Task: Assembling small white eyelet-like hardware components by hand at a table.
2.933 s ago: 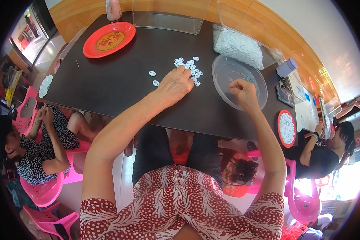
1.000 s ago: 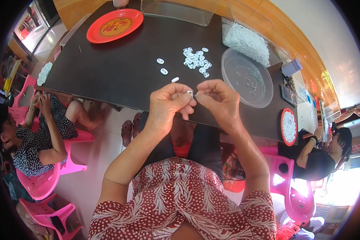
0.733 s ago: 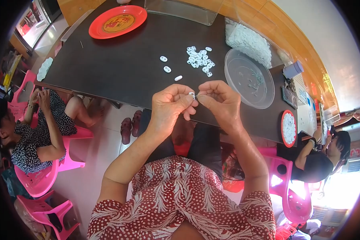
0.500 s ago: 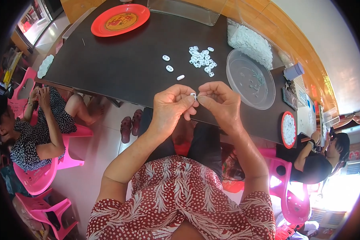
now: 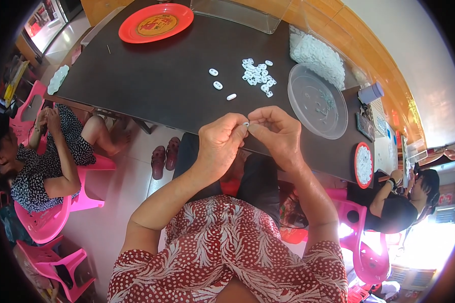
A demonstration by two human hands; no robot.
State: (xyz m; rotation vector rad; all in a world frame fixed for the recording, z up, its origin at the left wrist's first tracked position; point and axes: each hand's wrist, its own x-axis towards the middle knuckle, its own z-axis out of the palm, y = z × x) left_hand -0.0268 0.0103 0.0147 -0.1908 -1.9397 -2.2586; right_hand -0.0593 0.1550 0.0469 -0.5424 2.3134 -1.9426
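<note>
Above the near edge of the dark table, my two hands meet fingertip to fingertip. My left hand [image 5: 220, 144] is closed, pinching a small white plastic piece [image 5: 245, 123] between thumb and forefinger. Against that piece, the thumb and forefinger of my right hand [image 5: 279, 135] are pressed together; what they grip is hidden or too small to name. Just beyond my hands lie loose oval white pieces, the nearest one [image 5: 231, 97] on its own. Farther off is a small heap of white two-holed pieces [image 5: 258, 74]. A round clear plastic tray [image 5: 306, 121] on the right holds tiny greenish bits.
A red plate [image 5: 129, 33] sits at the far left of the table [image 5: 162, 76]. Back right is a clear bag of white pieces [image 5: 316, 58]. A red-rimmed dish [image 5: 358, 174] and a lidded cup [image 5: 371, 92] stand right. Seated people flank me on pink chairs [image 5: 45, 222].
My fingers have closed in tighter around the white piece, which now shows less. The view has shifted slightly; the table things lie as before.
</note>
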